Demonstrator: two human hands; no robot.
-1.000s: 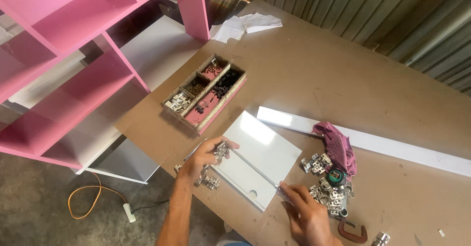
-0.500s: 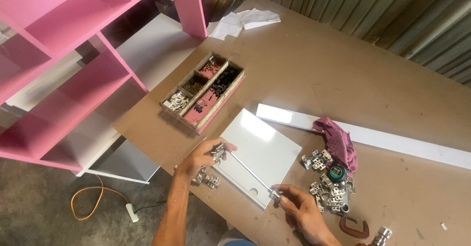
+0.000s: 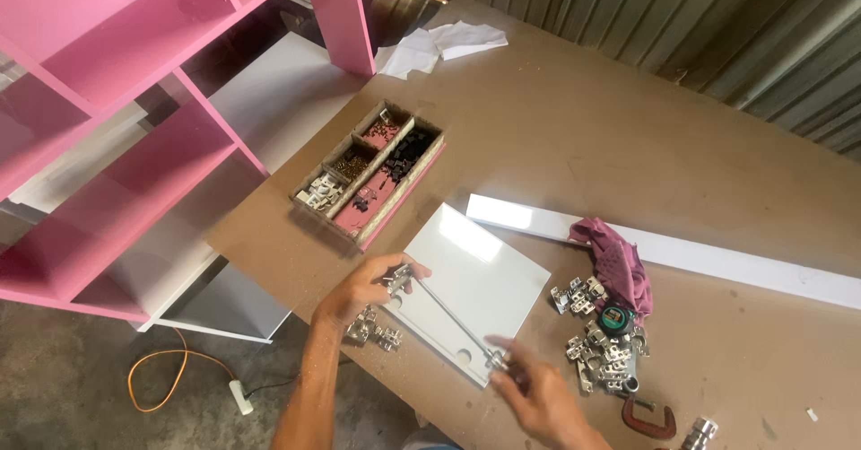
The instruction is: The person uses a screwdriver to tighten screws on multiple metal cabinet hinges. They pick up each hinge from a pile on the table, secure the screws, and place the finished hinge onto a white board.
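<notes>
Right hand (image 3: 538, 396) is motion-blurred; its grip is indeterminate. Clamp (image 3: 647, 417) and metal fitting (image 3: 698, 433) are cropped by the bottom edge.

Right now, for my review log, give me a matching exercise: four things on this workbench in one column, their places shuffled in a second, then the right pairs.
Things:
1. white panel
2. pink rag
3. compartment tray
4. C-clamp

Places:
A. draped over the long white strip
B. near the bench's front edge, right of the right hand
C. between the two hands, the left hand at its corner
D. beside the pink shelf unit, holding sorted hardware

Pairs: 1-C, 2-A, 3-D, 4-B
</notes>
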